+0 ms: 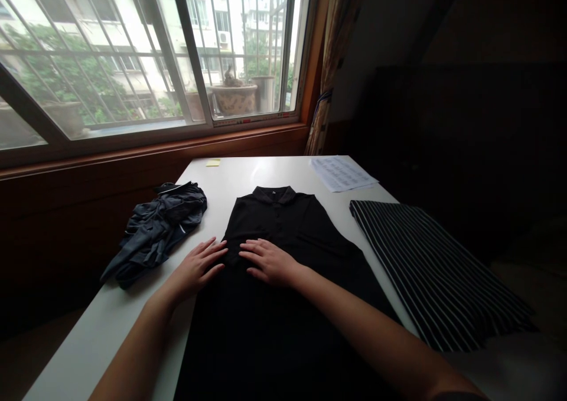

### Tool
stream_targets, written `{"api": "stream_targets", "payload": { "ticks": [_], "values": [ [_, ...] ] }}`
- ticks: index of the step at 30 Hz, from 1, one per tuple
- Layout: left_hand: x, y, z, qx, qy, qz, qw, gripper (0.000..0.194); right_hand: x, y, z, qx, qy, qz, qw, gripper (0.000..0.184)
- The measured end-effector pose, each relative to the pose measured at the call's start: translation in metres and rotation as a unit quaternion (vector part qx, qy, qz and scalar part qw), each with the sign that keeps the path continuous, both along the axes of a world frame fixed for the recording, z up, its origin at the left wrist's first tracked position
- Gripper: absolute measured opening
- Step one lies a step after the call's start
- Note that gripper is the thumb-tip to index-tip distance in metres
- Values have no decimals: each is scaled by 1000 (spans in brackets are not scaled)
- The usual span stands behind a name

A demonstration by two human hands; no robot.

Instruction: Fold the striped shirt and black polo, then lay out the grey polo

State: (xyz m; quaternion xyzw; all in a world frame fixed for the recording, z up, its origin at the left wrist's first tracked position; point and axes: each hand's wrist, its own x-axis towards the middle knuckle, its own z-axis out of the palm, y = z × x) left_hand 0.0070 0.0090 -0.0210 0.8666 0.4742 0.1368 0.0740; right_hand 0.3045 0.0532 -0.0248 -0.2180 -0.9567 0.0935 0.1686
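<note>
One crumpled dark garment [162, 230] lies at the worktop's [208, 182] left side. The left hand [199, 265] and right hand [268, 262], fingers extended and gripping nothing, rest on the black collared shirt [283, 230], spread mid-worktop; right of it lies striped fabric [425, 259], near printed papers [341, 172]

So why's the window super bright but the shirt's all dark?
In the head view, daylight washes out the window, leaving the black collared shirt in shadow; also in the head view, pale glare on the white tabletop, near-blackness at far right.
</note>
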Motion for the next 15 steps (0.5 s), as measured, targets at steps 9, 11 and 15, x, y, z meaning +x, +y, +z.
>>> {"api": "stream_targets", "payload": {
  "ticks": [9,11,15],
  "values": [
    [-4,5,-15,31,11,23,999,46,78,-49,6,-76,-48,-59,994,55],
    [-5,5,-17,41,11,26,999,46,99,-59,6,-83,-53,-80,992,56],
    [-5,7,-22,55,21,31,998,47,140,-76,2,-87,-51,-128,987,55]
  ]
}}
